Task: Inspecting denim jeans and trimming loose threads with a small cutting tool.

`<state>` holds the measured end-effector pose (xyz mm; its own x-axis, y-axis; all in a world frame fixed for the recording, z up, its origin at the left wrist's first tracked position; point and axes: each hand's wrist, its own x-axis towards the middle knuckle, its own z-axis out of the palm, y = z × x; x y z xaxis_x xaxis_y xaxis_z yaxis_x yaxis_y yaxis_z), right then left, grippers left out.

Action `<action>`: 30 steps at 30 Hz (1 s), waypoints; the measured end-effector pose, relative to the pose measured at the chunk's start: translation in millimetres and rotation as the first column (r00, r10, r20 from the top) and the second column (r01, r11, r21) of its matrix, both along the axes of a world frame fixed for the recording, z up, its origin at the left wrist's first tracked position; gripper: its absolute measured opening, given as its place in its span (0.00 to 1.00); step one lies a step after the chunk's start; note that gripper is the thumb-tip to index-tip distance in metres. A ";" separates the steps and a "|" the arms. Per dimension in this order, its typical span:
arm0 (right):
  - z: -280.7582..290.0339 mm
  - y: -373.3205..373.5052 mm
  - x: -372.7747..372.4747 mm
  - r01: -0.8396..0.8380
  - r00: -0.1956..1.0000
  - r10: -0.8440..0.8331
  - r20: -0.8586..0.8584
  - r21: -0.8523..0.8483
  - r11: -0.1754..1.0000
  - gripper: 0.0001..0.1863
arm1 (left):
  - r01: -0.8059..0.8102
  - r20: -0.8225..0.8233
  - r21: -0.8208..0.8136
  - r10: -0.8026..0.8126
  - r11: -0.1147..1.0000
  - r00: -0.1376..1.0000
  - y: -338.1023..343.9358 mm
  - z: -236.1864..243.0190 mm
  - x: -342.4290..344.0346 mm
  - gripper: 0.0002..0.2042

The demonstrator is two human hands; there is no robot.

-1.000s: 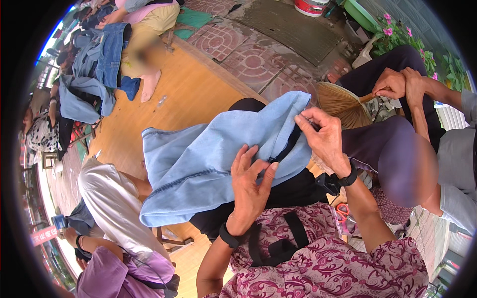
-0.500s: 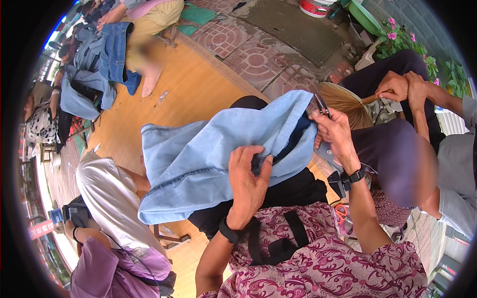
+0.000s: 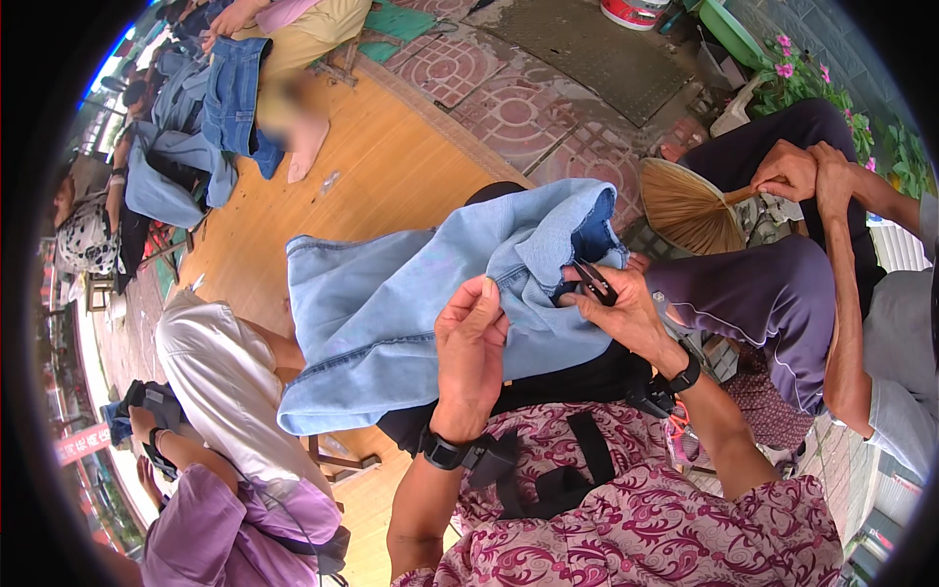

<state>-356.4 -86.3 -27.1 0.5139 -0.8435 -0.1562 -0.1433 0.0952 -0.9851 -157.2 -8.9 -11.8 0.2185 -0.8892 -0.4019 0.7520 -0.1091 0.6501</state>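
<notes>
Light-blue denim jeans (image 3: pixel 391 284) lie across my lap, with the dark inside of an open end showing at the upper right. My left hand (image 3: pixel 471 338) is raised over the near side of the cloth, thumb and forefinger pinched together close to a seam. What lies between those fingertips is too small to make out. In my right hand (image 3: pixel 631 311) is a pair of small black thread snips (image 3: pixel 597 284), their tips pointing at the open end of the denim. The fingers of that hand also rest against the cloth.
A seated person on the right holds a straw fan (image 3: pixel 690 207). Orange-handled scissors (image 3: pixel 677 421) sit beside my right forearm. Beyond my lap is a wooden board (image 3: pixel 362 157). Another person sits close on my left, and more jeans (image 3: pixel 235 103) lie at the far left.
My right hand has come down and left with the snips, from the denim's upper edge toward its middle. My left fingers, apart before, are now pinched. The open end has folded over.
</notes>
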 end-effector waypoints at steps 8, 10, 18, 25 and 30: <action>13.8 -0.9 4.7 0.085 0.971 -0.182 0.156 0.488 0.869 0.09 | 0.048 -0.046 -0.069 -0.051 0.996 0.998 -6.0 7.8 -9.0 0.07; 18.9 0.8 -3.2 0.110 0.958 -0.226 0.176 0.502 0.858 0.07 | 0.026 0.106 -0.018 -0.024 0.999 0.994 -7.1 11.5 -9.6 0.06; 65.3 -10.2 -46.3 0.109 0.864 -0.235 0.445 0.290 0.951 0.07 | -0.041 0.356 0.066 0.015 0.997 0.934 -6.9 -9.4 -11.2 0.06; 65.5 -10.7 -40.3 0.113 0.965 -0.171 0.199 0.271 0.956 0.11 | -0.030 0.315 0.110 -0.006 0.994 0.949 -7.1 -9.6 -10.7 0.06; 60.7 -13.4 -41.1 0.122 0.984 -0.133 -0.121 -0.093 0.988 0.10 | -0.043 0.520 0.066 0.002 0.997 0.854 -3.1 -3.0 -8.6 0.08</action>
<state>-397.5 -99.6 33.6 0.3818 -0.9139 -0.1380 -0.2595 0.0374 -0.9650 -165.8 -12.0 -14.8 0.4327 -0.8544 -0.2877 0.3103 -0.1584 0.9373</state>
